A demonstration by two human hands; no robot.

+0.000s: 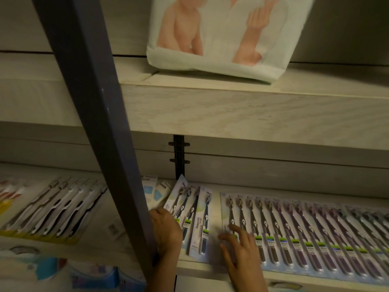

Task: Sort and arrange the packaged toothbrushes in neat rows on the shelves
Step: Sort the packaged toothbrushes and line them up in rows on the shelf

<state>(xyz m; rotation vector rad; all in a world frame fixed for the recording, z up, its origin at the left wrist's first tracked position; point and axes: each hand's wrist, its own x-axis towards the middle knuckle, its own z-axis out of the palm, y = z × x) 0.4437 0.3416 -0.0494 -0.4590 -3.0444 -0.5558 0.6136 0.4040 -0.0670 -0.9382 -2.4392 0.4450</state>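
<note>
On the dim shelf (215, 209), the toothbrush row (315, 234) right of the post (109, 144) lies neat under a spread right hand (242, 249), skewed packs (189, 207) beside the post remain unsorted, left hand (166, 228) grip unclear.

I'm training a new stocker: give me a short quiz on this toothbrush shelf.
1. True or false: the right hand rests with spread fingers on the long row of toothbrush packs.
2. The left hand is: A) holding a loose brush B) on the small tilted group of packs C) hanging free.
3. Fill in: the white bag stands on the ___ shelf.
Key: 1 true; 2 B; 3 upper shelf.
</note>
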